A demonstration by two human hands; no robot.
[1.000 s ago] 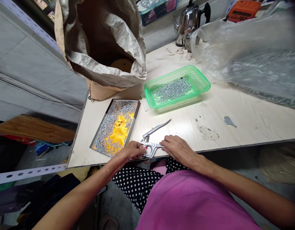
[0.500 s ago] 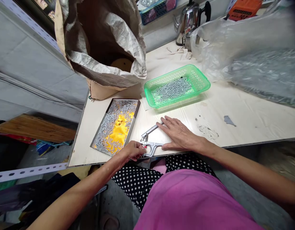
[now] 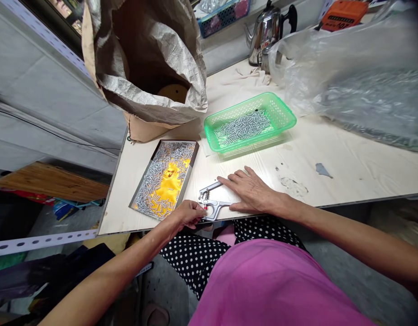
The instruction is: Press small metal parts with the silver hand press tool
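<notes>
A pair of silver spring-loaded hand pliers (image 3: pixel 214 204) lies near the table's front edge, its handles apart and a coil spring between them. My right hand (image 3: pixel 251 190) spans the handles, index finger on the upper one and thumb at the end of the lower one. At the jaw end, the fingers of my left hand (image 3: pixel 190 213) are pinched together next to a small red part. What they hold is too small to make out. To the left is a shallow box (image 3: pixel 187 184) of small silver metal pins (image 3: pixel 144 194) on a yellow lining.
Behind the pliers sits a green plastic basket (image 3: pixel 283 124) containing more silver pins. A large open woven sack (image 3: pixel 151 106) stands at the back left. A clear plastic bag (image 3: pixel 331 81) fills the right, beside a metal kettle (image 3: pixel 263 34). The table edge (image 3: pixel 348 202) runs close to my body.
My right fingers have shifted slightly on the pliers, and the upper handle has tilted down closer to the lower one. My left hand stays pinched at the jaw end.
</notes>
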